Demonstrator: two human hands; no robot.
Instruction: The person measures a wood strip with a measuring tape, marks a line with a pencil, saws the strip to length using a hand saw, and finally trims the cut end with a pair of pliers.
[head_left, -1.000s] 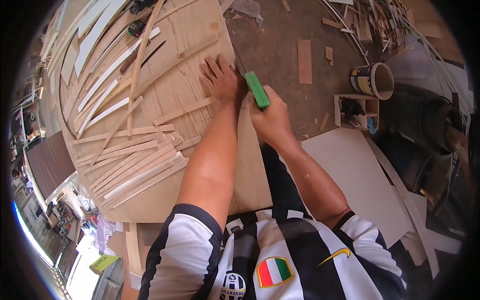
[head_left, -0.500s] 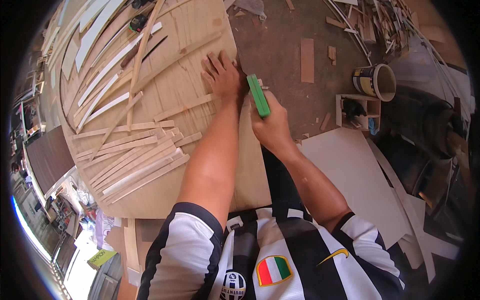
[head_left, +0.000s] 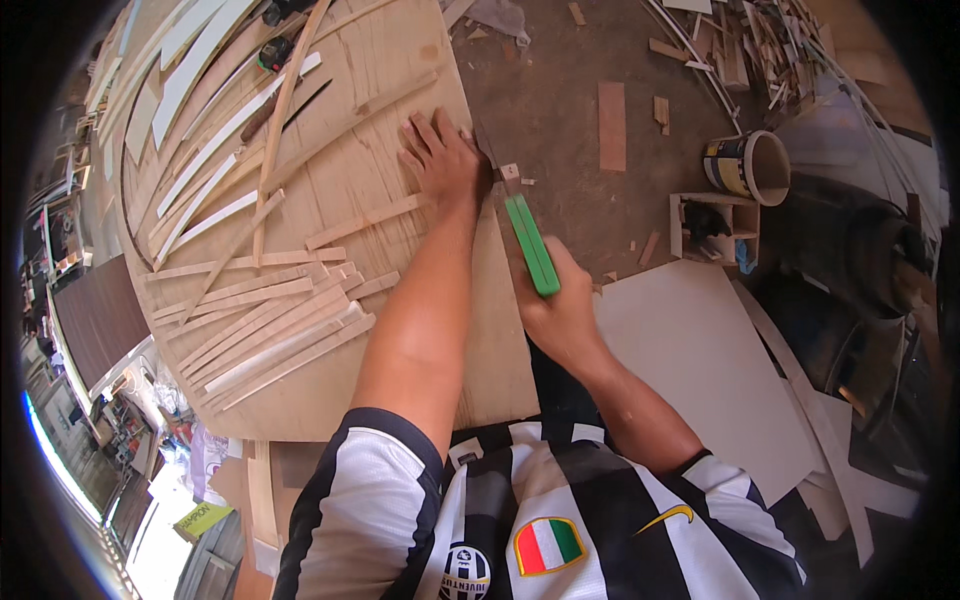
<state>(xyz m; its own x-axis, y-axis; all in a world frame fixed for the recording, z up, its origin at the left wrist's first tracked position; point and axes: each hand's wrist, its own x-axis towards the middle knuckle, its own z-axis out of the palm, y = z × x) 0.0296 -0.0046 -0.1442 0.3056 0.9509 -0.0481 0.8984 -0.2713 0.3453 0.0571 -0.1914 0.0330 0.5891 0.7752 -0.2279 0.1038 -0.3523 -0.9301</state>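
Near the right edge of a plywood tabletop (head_left: pixel 450 350), my left hand (head_left: pixel 442 165) lies flat with spread fingers, its palm over a thin wooden strip (head_left: pixel 375 222). A small pale end of wood (head_left: pixel 510 172) juts past the edge beside it. My right hand (head_left: pixel 562 310) is closed around the green handle of a handsaw (head_left: pixel 532 245), just off the table's edge. The saw's thin blade runs forward from the handle alongside my left hand, close to the jutting wood. My palm hides the middle of the strip.
Several cut strips (head_left: pixel 270 330) lie in a loose pile left of my left forearm. Curved white pieces (head_left: pixel 205 75), a long lath (head_left: pixel 285 110) and a tape measure (head_left: pixel 273 53) are farther up the table. A bucket (head_left: pixel 745 167) and a white board (head_left: pixel 690 370) are on the right.
My right hand has drawn the saw back toward my body, uncovering more of the blade and the jutting wood end. My left hand stays in nearly the same place.
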